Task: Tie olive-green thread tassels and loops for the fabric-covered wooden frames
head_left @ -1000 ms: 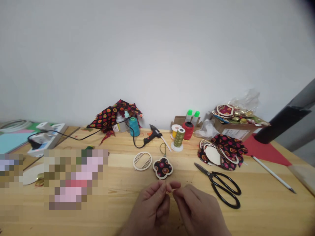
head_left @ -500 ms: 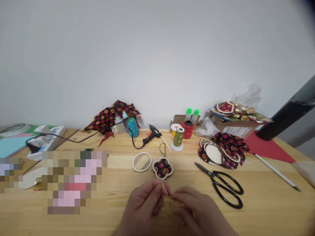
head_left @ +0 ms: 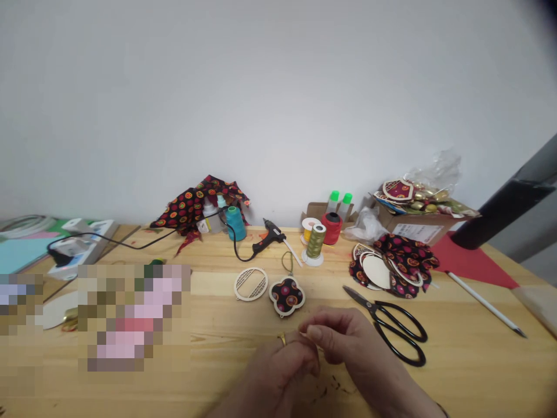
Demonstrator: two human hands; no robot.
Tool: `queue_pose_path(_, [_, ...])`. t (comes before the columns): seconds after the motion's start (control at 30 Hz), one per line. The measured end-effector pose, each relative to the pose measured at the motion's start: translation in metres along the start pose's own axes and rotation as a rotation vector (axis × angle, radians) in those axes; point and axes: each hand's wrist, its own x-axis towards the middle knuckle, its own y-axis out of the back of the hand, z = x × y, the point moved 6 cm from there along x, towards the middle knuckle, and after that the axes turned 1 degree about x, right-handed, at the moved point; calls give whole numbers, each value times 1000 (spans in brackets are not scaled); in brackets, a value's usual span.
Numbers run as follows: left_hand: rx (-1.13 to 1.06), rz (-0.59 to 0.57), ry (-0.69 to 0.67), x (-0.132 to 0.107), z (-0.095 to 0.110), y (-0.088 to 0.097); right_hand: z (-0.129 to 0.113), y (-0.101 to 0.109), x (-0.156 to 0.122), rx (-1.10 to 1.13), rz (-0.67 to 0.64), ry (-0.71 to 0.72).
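Note:
My left hand (head_left: 281, 371) and my right hand (head_left: 348, 342) are close together over the near edge of the wooden table (head_left: 456, 354). Both have their fingers curled and pinched, the right thumb pressed to its fingertips; whatever they hold is too small to see. A ring shows on a left finger. Just beyond the hands lies a clover-shaped wooden piece covered in dotted fabric (head_left: 286, 295) with a cord loop. A round slatted wooden frame (head_left: 251, 283) sits to its left. Black scissors (head_left: 391, 326) lie right of my right hand.
A black glue gun (head_left: 270, 237) with its cord, thread spools in olive (head_left: 315, 242), red (head_left: 332, 228) and teal (head_left: 236, 224), and dotted fabric (head_left: 195, 204) line the wall. Fabric-covered shapes (head_left: 394, 266), a cardboard box (head_left: 418, 223), red paper (head_left: 472, 261) and a pencil (head_left: 485, 305) lie at the right.
My left hand has dropped lower and curled in, and my right hand has risen above it. The fingertips, which were pinched together tip to tip, have moved apart.

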Motion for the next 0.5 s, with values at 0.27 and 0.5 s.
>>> queue_pose_path(0.27, [-94, 164, 23, -4, -8, 5, -5, 7, -1, -34, 125, 109])
queue_pose_path(0.5, [-335, 470, 402, -7, -26, 25, -18, 3, -11, -327, 232, 361])
